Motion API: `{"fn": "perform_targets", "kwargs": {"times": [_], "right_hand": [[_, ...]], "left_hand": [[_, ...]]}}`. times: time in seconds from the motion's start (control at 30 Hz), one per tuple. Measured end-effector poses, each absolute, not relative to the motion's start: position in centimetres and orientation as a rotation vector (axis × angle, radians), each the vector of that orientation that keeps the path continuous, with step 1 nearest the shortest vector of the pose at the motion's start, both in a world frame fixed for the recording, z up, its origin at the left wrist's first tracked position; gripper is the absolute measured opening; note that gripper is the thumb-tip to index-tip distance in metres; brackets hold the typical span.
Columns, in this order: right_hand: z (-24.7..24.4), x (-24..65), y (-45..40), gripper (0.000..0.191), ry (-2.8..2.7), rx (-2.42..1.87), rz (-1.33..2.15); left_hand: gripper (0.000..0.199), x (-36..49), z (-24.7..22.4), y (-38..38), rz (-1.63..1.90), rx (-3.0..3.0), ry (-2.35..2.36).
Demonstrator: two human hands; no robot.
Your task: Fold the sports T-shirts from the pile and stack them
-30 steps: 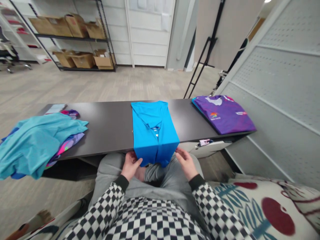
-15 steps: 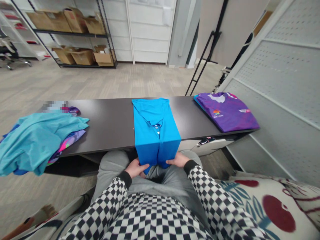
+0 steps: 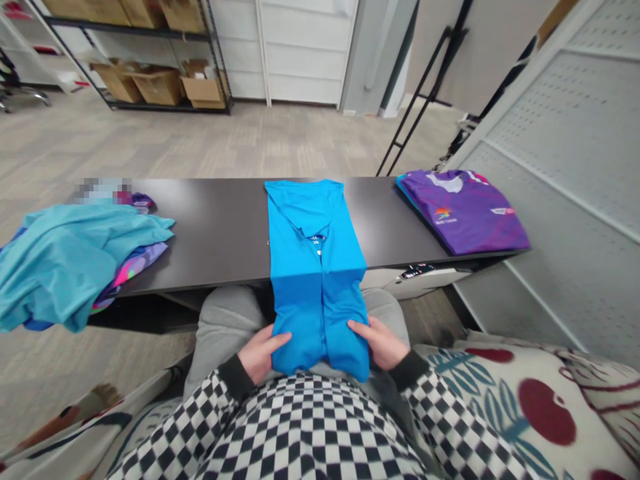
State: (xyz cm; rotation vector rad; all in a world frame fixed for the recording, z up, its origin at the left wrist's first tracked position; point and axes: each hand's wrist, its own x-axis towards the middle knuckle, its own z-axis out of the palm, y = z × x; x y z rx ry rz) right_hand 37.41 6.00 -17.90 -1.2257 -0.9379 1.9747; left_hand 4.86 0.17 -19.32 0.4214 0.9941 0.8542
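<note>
A bright blue shirt (image 3: 320,267) lies with its sides folded inward, its far part on the dark table (image 3: 215,233) and its near part hanging over the front edge above my lap. Printed lettering shows at its middle gap. My left hand (image 3: 260,350) grips the left side of the hanging part, thumb on top. On the opposite side my right hand (image 3: 381,341) holds the cloth the same way, its thumb on top and its other fingers mostly hidden beneath. The hanging cloth is raised and slightly wrinkled between both hands.
On the table's left, a loose heap of teal shirts (image 3: 75,260) droops over the front edge. A folded purple shirt (image 3: 467,213) tops a stack at the right end. A perforated grey panel (image 3: 565,173) stands on the right. Beside me lies a patterned cushion (image 3: 505,413).
Both hands have moved nearer my body and slightly apart, lifting the shirt's hanging end toward me. The far part of the shirt stays on the table. The view has tilted down a little.
</note>
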Motion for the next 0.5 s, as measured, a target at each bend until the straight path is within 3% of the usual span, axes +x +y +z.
{"fn": "perform_targets", "kwargs": {"times": [0.23, 0.5], "right_hand": [[-17.3, 38.7, 1.9, 0.063, -0.895, -1.222, 2.183], [-17.5, 39.4, 1.3, 0.062, -1.09, -1.285, 2.068]], "left_hand": [[0.064, 3.0, -19.4, -2.4, 0.525, 0.835, 0.899], [0.069, 3.9, -20.7, -2.8, 0.733, 0.589, 1.01]]}}
